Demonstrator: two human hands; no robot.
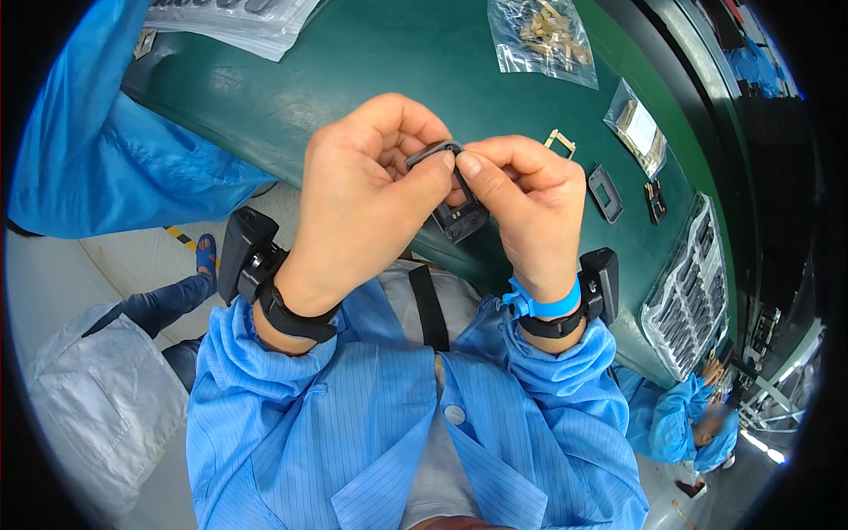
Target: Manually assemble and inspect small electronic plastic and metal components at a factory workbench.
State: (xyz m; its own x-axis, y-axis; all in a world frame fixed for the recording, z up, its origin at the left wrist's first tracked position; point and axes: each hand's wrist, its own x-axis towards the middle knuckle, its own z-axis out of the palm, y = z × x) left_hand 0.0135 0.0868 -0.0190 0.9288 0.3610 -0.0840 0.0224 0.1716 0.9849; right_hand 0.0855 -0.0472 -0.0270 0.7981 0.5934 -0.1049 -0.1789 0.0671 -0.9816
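The dark frame (458, 227) points lengthwise away (far end leaning left).

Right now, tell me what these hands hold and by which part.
The left hand and right hand pinch a dark plastic case near its far end.

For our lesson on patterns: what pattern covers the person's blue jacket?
Thin dark stripes on the jacket, clearest in the head view.

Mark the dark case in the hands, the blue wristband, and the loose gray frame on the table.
Dark case (458, 224): head view, on its exposed lower end.
Blue wristband (556, 306): head view, on the middle of the band.
Gray frame (613, 210): head view, on its solid lower end.
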